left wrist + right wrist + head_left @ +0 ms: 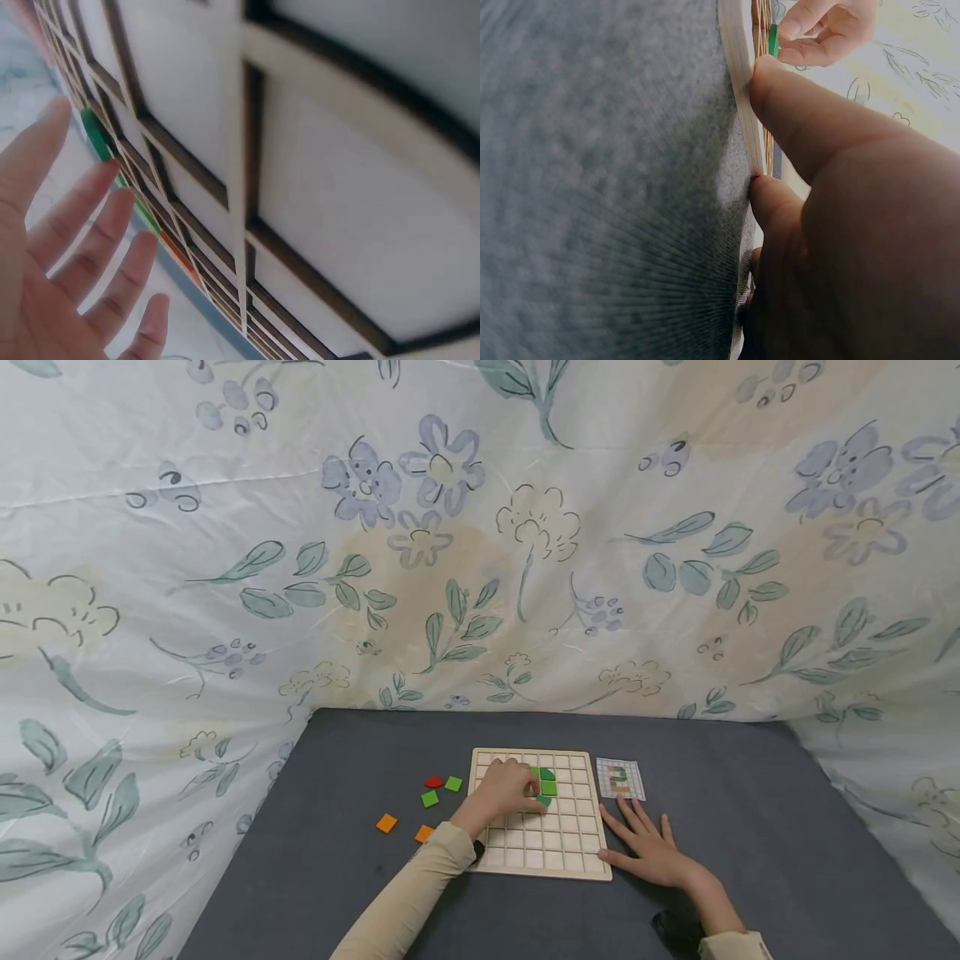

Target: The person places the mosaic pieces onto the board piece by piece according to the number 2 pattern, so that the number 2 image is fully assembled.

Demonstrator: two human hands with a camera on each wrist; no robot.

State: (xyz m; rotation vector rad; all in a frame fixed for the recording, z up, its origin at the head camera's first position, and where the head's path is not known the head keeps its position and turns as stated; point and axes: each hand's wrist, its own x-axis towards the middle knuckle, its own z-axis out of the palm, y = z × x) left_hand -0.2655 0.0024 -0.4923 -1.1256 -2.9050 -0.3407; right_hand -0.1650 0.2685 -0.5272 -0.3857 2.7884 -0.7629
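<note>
A pale wooden grid board (543,860) lies on the dark table. My left hand (498,792) reaches over its upper half, fingers fairly straight and spread in the left wrist view. Its thumb is close to a dark green piece (543,801) in the grid; whether it touches is unclear. Just above sit a light green square (549,787) and another dark green piece (547,773), while the hand partly covers further green. My right hand (651,852) lies flat beside the board, its thumb and index fingertip at the board's right edge. Another fingertip reaches the small pattern card (611,789).
Left of the board lie a red piece (434,782), two light green squares (453,783) and two orange squares (386,822), one partly behind the left sleeve. A floral cloth (450,568) hangs behind and around the dark table (322,827).
</note>
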